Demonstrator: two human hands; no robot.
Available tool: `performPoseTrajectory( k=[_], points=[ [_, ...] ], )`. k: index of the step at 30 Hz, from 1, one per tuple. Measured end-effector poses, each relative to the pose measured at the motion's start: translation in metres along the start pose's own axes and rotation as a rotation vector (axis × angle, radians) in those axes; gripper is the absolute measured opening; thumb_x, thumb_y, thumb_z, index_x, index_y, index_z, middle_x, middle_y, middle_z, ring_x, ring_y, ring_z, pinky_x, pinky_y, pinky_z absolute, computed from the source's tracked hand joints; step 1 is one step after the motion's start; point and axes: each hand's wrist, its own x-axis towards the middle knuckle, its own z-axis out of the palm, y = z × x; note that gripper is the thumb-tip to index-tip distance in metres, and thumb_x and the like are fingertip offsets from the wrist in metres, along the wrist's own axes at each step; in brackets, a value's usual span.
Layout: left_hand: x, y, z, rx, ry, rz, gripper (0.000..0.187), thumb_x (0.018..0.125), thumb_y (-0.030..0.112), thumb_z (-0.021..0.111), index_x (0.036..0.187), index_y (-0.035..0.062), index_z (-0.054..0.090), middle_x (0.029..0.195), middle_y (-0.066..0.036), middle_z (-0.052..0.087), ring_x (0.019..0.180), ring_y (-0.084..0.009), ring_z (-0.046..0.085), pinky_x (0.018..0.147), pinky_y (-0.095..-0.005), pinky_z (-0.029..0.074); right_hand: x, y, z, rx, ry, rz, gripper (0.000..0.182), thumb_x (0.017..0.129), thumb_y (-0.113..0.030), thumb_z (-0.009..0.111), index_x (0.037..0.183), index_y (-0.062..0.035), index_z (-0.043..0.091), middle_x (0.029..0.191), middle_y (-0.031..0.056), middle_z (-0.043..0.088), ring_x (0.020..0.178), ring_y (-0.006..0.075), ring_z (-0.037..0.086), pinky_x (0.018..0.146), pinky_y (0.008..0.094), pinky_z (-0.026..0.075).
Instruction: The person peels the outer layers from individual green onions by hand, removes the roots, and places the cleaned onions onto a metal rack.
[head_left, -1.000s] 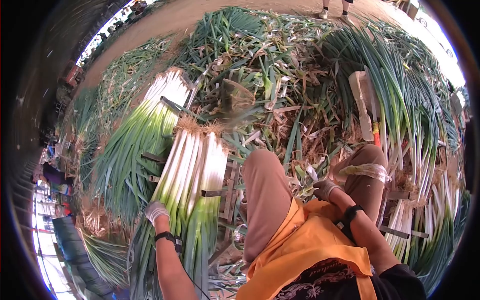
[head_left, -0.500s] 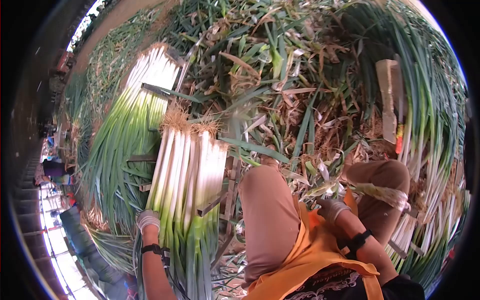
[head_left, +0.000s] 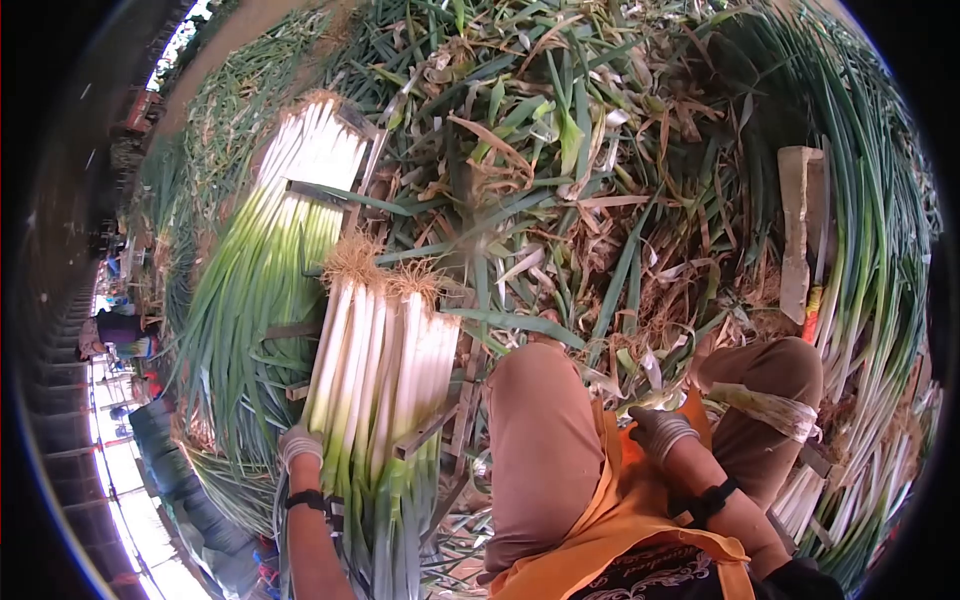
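My left hand (head_left: 299,447), in a light glove, rests against the left side of a bundle of trimmed leeks (head_left: 385,360) that lies in a wooden frame (head_left: 452,420), white stems and roots pointing away from me. My right hand (head_left: 655,432), also gloved, sits closed between my knees, over my orange apron (head_left: 610,510); whether it holds anything is hidden. A second bundle of leeks (head_left: 285,220) lies farther off to the left.
Leek leaves and trimmings (head_left: 560,170) cover the ground ahead. A knife (head_left: 815,260) leans by a pale block (head_left: 795,230) at the right. More leeks (head_left: 880,330) are stacked along the right. A person (head_left: 115,330) sits at far left.
My head has tilted down, so the scene slid upward. My right hand drew back from my knee toward my lap. My left hand stays on the leek bundle.
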Motion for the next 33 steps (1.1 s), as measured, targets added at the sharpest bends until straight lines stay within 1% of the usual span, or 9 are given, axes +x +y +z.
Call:
performPoseTrajectory(
  k=[5, 9, 13, 18, 20, 24, 26, 28, 33],
  points=[
    [-0.004, 0.041, -0.011, -0.134, 0.245, 0.081, 0.029, 0.081, 0.027, 0.05, 0.105, 0.0124, 0.059, 0.106, -0.021, 0.056, 0.095, -0.0379, 0.056, 0.082, -0.043, 0.045, -0.001, 0.012, 0.004, -0.053, -0.011, -0.041, 0.02, 0.077, -0.022, 0.057, 0.092, -0.0078, 0.056, 0.084, 0.0181, 0.061, 0.081, 0.0345, 0.059, 0.069, 0.0426, 0.046],
    [0.005, 0.014, -0.019, -0.545, -0.04, 0.453, 0.03, 0.082, 0.015, 0.047, 0.108, 0.0061, 0.056, 0.111, -0.022, 0.054, 0.099, -0.0353, 0.053, 0.083, -0.0411, 0.042, -0.01, 0.007, 0.003, 0.117, -0.063, 0.076, 0.027, 0.076, -0.021, 0.058, 0.099, -0.0075, 0.058, 0.088, 0.0163, 0.062, 0.085, 0.0343, 0.059, 0.073, 0.0417, 0.046],
    [0.08, 0.04, -0.008, 0.398, -0.106, 0.375, 0.055, 0.08, 0.005, 0.049, 0.132, 0.015, 0.036, 0.123, -0.021, 0.048, 0.109, -0.0324, 0.05, 0.093, -0.0333, 0.037, 0.017, 0.041, 0.051, -0.054, -0.005, 0.008, 0.027, 0.075, -0.02, 0.058, 0.098, -0.0062, 0.057, 0.091, 0.0166, 0.061, 0.086, 0.0346, 0.059, 0.073, 0.0424, 0.046],
    [-0.033, 0.185, -0.121, -0.987, 0.258, 0.659, 0.04, 0.079, 0.002, 0.052, 0.119, 0.0003, 0.05, 0.109, -0.019, 0.058, 0.099, -0.0294, 0.056, 0.084, -0.0302, 0.044, 0.016, 0.021, 0.014, 0.012, -0.212, 0.091, 0.031, 0.076, -0.021, 0.056, 0.104, -0.008, 0.057, 0.094, 0.0167, 0.061, 0.087, 0.0344, 0.059, 0.074, 0.0421, 0.046],
    [-0.105, 0.252, -0.157, -1.444, -0.05, 0.853, 0.031, 0.083, 0.006, 0.052, 0.113, -0.0014, 0.055, 0.094, -0.013, 0.064, 0.078, -0.0156, 0.061, 0.062, -0.0229, 0.048, 0.047, 0.027, 0.016, -0.065, -0.231, 0.005, 0.036, 0.076, -0.022, 0.056, 0.111, -0.0114, 0.056, 0.095, 0.0161, 0.062, 0.089, 0.0336, 0.059, 0.076, 0.0411, 0.046],
    [-0.222, 0.34, -0.198, -1.564, -0.15, 1.172, 0.028, 0.088, 0.016, 0.052, 0.11, -0.0005, 0.055, 0.082, -0.008, 0.064, 0.064, -0.0115, 0.059, 0.058, -0.0204, 0.049, 0.138, 0.057, 0.007, 0.172, 0.19, 0.048, 0.034, 0.08, -0.028, 0.055, 0.11, -0.0122, 0.057, 0.098, 0.011, 0.063, 0.084, 0.0296, 0.061, 0.07, 0.0387, 0.049],
    [-0.224, 0.371, -0.178, -1.656, -0.462, 1.083, 0.025, 0.088, 0.014, 0.051, 0.109, 0.0004, 0.056, 0.083, -0.008, 0.064, 0.066, -0.0109, 0.059, 0.057, -0.0208, 0.048, 0.207, 0.097, -0.003, 0.23, 0.177, 0.07, 0.033, 0.081, -0.025, 0.056, 0.11, -0.0086, 0.057, 0.107, 0.0104, 0.061, 0.091, 0.0267, 0.06, 0.078, 0.0363, 0.047],
    [-0.199, 0.398, -0.139, -1.701, -0.631, 0.931, 0.019, 0.088, 0.01, 0.05, 0.102, 0.0004, 0.058, 0.081, -0.008, 0.063, 0.065, -0.013, 0.059, 0.054, -0.0216, 0.047, 0.237, 0.123, -0.017, 0.551, 0.488, 0.149, 0.037, 0.08, -0.025, 0.059, 0.112, -0.007, 0.055, 0.104, 0.0128, 0.061, 0.09, 0.0265, 0.06, 0.079, 0.0363, 0.046],
    [-0.212, 0.387, -0.162, -1.842, -0.963, 0.703, 0.02, 0.087, 0.007, 0.05, 0.104, -0.0003, 0.058, 0.081, -0.013, 0.062, 0.065, -0.0182, 0.059, 0.054, -0.0256, 0.048, 0.316, 0.151, -0.055, 0.761, 0.407, 0.579, 0.045, 0.083, -0.033, 0.055, 0.119, -0.0067, 0.049, 0.107, 0.0114, 0.06, 0.093, 0.0274, 0.058, 0.081, 0.0358, 0.045]
  ],
)
